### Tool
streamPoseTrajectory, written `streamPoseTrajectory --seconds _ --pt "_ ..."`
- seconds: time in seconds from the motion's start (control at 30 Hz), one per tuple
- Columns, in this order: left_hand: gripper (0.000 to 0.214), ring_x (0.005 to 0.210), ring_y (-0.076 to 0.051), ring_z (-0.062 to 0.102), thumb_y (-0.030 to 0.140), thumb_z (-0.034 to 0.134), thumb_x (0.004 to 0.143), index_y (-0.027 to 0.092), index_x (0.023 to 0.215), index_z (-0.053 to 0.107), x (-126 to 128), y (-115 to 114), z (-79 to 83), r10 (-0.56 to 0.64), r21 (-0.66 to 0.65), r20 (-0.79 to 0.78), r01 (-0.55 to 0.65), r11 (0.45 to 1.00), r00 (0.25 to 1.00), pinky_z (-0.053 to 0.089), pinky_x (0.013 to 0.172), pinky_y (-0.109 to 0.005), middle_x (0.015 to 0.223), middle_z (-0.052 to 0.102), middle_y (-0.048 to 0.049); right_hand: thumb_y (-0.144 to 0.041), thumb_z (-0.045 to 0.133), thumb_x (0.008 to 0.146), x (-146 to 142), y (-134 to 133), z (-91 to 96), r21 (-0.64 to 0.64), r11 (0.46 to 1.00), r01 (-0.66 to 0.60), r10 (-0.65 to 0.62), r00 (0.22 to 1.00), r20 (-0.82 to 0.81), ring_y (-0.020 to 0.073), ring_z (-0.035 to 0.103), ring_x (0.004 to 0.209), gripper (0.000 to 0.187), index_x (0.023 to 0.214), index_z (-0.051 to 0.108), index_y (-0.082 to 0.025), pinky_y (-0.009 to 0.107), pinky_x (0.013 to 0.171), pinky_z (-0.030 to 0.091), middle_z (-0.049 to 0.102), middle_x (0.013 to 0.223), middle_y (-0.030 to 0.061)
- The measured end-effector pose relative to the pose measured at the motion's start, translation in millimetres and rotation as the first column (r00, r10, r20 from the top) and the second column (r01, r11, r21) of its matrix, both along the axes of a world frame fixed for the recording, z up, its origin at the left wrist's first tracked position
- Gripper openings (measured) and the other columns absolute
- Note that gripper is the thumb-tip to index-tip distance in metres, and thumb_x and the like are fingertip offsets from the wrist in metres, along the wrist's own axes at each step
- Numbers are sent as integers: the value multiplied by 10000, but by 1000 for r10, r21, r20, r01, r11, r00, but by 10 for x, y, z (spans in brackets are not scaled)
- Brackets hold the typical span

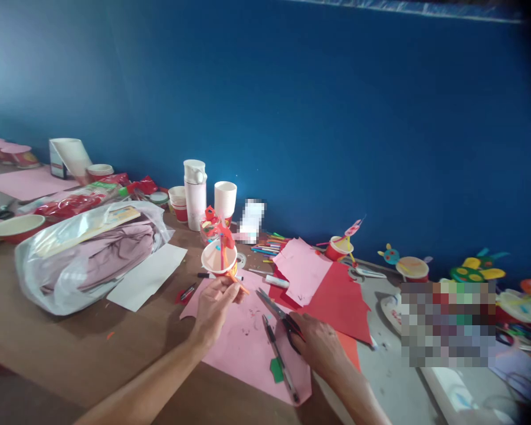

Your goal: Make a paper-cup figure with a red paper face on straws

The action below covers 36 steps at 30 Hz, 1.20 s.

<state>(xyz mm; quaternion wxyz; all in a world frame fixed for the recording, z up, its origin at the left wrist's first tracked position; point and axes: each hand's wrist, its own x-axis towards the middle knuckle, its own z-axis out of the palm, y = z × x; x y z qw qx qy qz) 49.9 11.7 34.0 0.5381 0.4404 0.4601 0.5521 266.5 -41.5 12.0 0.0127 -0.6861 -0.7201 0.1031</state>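
Observation:
My left hand pinches a thin orange strip, possibly paper. Just beyond the fingers is a paper cup with red and orange pieces rising from it; whether the fingers also touch the cup, I cannot tell. In my right hand is a pair of black-handled scissors, tips pointing toward the strip. Beneath both hands lies a pink paper sheet. A black pen and a small green scrap rest on it.
To the left, a clear plastic bag holds folded mauve cloth beside a white card. A white bottle and stacked cups stand near the blue wall. Red paper and decorated cups lie rightward.

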Motion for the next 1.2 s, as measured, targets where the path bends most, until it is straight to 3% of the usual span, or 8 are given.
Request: streamPoseTrajectory --seconds 0.2,0.43,0.53,0.67,0.83,0.97,1.1,1.2 --pt "161 584 -126 575 296 626 735 138 707 608 21 21 -83 -34 6 -15 35 999 999 471 587 -239 638 641 -17 -231 475 821 -25 -42 182 38 999 -39 42 996 -79 232 644 809 224 952 656 -234 270 614 384 692 902 73" --pt "104 611 -129 570 217 566 760 133 710 601 8 18 -214 -266 89 104 257 962 958 455 598 -254 694 621 -27 -373 479 856 -179 294 331 170 985 -32 111 870 -480 210 625 902 287 1088 612 -269 304 745 455 678 1004 37" --pt "59 593 -132 565 180 551 723 143 690 583 -64 43 -194 -453 141 178 433 891 874 429 579 -250 669 615 -19 -405 551 811 -169 535 308 191 982 -6 140 704 -697 236 589 1011 410 1178 553 -222 339 807 476 632 1113 81" --pt "62 595 -156 566 185 536 678 136 673 574 -199 121 -152 -705 152 191 689 708 683 414 575 -270 664 620 -46 -507 623 743 -142 691 310 219 963 -157 268 481 -835 263 496 1162 624 1270 455 -218 391 924 436 525 1270 90" --pt "94 586 -162 566 224 551 659 134 676 569 -307 256 -191 -787 131 204 780 612 582 401 558 -265 661 625 -58 -542 667 689 -184 633 316 205 942 -267 303 407 -862 284 516 1129 669 1236 500 -194 418 951 411 568 1220 108" --pt "121 571 -159 567 240 567 672 127 706 593 -327 304 -202 -762 122 224 759 640 607 403 531 -255 665 630 -60 -446 695 709 -233 605 287 189 952 -239 276 414 -867 267 586 1011 498 1123 595 -188 387 886 449 645 1085 83" --pt "177 588 -166 570 291 568 738 122 713 616 -322 315 -165 -648 54 227 655 754 727 450 595 -301 668 620 -57 -413 654 761 -285 627 223 210 952 -222 275 323 -906 254 599 1012 426 1116 604 -182 360 883 453 653 1096 78" --pt "286 592 -164 571 373 523 807 123 707 617 -327 342 -154 -544 24 154 548 836 825 450 604 -298 665 621 -62 -412 657 756 -328 642 151 183 973 -139 220 333 -917 255 611 1004 421 1104 604 -180 360 869 467 665 1077 78"
